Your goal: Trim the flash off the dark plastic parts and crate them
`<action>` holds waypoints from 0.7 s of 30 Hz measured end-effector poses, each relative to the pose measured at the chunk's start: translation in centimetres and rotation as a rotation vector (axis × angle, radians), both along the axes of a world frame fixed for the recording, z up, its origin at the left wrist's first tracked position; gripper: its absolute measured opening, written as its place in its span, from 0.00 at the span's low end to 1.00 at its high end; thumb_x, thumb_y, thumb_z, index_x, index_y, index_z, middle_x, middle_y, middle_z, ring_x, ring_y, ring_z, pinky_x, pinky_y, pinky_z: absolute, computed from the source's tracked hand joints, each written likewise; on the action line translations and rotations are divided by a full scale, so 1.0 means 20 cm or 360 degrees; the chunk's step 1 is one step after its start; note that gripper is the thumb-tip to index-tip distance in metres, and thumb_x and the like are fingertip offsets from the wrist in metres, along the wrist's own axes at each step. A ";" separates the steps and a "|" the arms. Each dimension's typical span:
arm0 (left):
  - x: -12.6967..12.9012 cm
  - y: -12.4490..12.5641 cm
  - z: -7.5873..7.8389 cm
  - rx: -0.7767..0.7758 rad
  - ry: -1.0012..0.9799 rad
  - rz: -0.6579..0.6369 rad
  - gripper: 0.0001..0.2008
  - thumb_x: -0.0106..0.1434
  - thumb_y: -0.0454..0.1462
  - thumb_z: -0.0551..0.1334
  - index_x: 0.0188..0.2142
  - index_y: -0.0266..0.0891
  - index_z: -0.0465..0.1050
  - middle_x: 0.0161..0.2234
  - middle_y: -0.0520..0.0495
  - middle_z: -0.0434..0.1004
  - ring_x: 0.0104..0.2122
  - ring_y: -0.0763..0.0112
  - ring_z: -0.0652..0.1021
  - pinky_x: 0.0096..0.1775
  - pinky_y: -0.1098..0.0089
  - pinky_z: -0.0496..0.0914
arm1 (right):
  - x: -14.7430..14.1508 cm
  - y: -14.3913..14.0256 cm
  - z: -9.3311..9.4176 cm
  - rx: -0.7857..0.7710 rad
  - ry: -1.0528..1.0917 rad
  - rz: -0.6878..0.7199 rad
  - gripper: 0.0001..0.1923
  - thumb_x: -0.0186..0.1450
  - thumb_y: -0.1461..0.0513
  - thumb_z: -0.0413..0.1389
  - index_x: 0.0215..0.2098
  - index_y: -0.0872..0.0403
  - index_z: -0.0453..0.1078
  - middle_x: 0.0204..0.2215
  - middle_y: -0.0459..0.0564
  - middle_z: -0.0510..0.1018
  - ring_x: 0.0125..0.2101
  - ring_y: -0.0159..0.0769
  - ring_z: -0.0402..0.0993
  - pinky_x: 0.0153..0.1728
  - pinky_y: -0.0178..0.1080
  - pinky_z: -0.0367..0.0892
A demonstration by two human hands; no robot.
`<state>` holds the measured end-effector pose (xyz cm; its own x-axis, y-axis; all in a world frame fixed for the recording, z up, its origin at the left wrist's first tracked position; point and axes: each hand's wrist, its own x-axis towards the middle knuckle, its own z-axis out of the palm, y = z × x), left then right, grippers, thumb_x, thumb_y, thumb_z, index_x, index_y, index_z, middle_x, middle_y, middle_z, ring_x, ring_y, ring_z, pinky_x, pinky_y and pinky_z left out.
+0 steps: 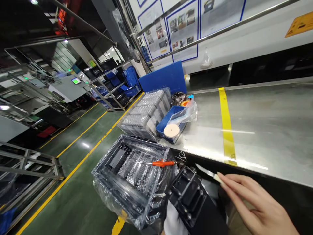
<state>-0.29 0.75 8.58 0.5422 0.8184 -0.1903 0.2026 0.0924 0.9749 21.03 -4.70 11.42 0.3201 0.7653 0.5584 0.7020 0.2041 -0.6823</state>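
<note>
My right hand [254,204], at the lower right, grips a small knife [207,172] whose thin blade points left toward a black moulded part [193,199]. That part has several round bosses. My left hand [174,220], in a white glove, holds it from below at the bottom edge, mostly hidden. Just left of the part stands a black tray stack wrapped in clear plastic [132,182]. An orange-handled screwdriver [156,163] lies across its top.
A steel table [269,124] with a yellow stripe [226,127] runs along the right. On it are a wrapped stack of clear trays [146,114], a blue bin [168,125] holding a white disc [171,130], and a plastic bag [187,112]. Green floor with yellow lines lies left.
</note>
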 end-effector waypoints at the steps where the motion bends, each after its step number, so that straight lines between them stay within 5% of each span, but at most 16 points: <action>1: 0.01 0.01 0.00 0.0065 0.0031 0.0041 0.27 0.71 0.54 0.53 0.47 0.38 0.83 0.50 0.39 0.82 0.55 0.55 0.78 0.60 0.57 0.70 | 0.00 -0.01 -0.01 -0.0037 -0.0006 -0.0034 0.19 0.69 0.44 0.58 0.41 0.47 0.83 0.34 0.54 0.81 0.35 0.43 0.81 0.33 0.37 0.79; 3: 0.03 0.00 0.00 0.0173 0.0055 0.0118 0.30 0.69 0.53 0.56 0.57 0.33 0.78 0.56 0.37 0.78 0.60 0.50 0.74 0.64 0.58 0.65 | 0.02 -0.03 -0.02 -0.0069 -0.0021 -0.0052 0.21 0.69 0.42 0.57 0.42 0.46 0.82 0.34 0.54 0.81 0.35 0.43 0.81 0.33 0.38 0.79; 7: 0.03 -0.10 0.03 0.0377 0.0255 0.0394 0.33 0.67 0.45 0.65 0.69 0.49 0.63 0.70 0.45 0.61 0.70 0.48 0.60 0.72 0.53 0.48 | 0.06 -0.06 -0.01 -0.0098 -0.0065 -0.0063 0.20 0.69 0.43 0.57 0.43 0.46 0.82 0.34 0.53 0.81 0.36 0.43 0.81 0.35 0.38 0.80; 10: 0.01 -0.17 0.07 0.0568 0.0347 0.0452 0.33 0.67 0.41 0.66 0.69 0.57 0.62 0.71 0.52 0.59 0.70 0.52 0.60 0.71 0.58 0.51 | 0.10 -0.06 0.03 -0.0055 -0.0124 0.0003 0.18 0.70 0.45 0.57 0.43 0.45 0.82 0.35 0.52 0.83 0.36 0.42 0.82 0.36 0.37 0.80; 15: -0.02 -0.15 0.08 0.0796 0.0183 0.0375 0.33 0.66 0.37 0.67 0.69 0.55 0.64 0.68 0.50 0.64 0.68 0.52 0.65 0.70 0.58 0.55 | 0.16 -0.02 0.09 0.0069 -0.0089 0.0276 0.13 0.73 0.52 0.55 0.42 0.44 0.82 0.35 0.46 0.85 0.32 0.34 0.83 0.35 0.27 0.78; 18: -0.06 -0.10 0.04 0.0691 0.0099 0.0139 0.34 0.65 0.39 0.68 0.68 0.54 0.64 0.69 0.49 0.64 0.67 0.48 0.65 0.68 0.55 0.60 | 0.16 0.00 0.09 -0.0418 0.0449 0.0466 0.26 0.70 0.42 0.55 0.29 0.49 0.80 0.23 0.47 0.80 0.24 0.33 0.78 0.26 0.28 0.74; 21: -0.08 -0.05 0.04 0.0612 0.0018 -0.0052 0.32 0.63 0.43 0.69 0.66 0.55 0.68 0.65 0.48 0.70 0.62 0.47 0.72 0.65 0.55 0.66 | 0.14 0.00 0.07 -0.0914 0.0890 0.0685 0.38 0.66 0.32 0.51 0.20 0.54 0.71 0.17 0.44 0.64 0.19 0.29 0.60 0.19 0.29 0.63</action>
